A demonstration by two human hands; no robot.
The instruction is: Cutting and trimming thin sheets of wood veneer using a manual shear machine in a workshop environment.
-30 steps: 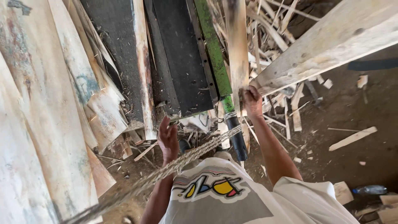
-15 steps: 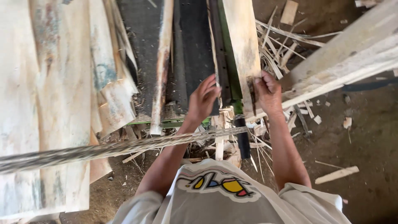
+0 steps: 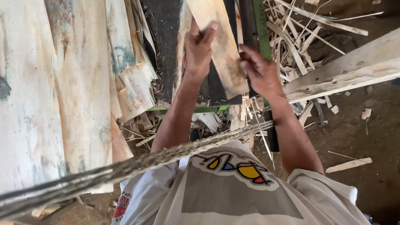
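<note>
Gripping a thin wood veneer strip [image 3: 223,50] from both sides: left hand [image 3: 199,46] curled over its left edge with the thumb laid on the face, right hand [image 3: 259,71] closed on its lower right edge. Held tilted above a dark conveyor belt [image 3: 166,50] with a green frame rail [image 3: 261,29]. Stacked to the left, broad pale veneer sheets [image 3: 54,96]; to the right, a heavy timber beam [image 3: 346,68] over splintered offcuts [image 3: 300,37]. Stretched across the lower view, a frayed rope [image 3: 137,164].
</note>
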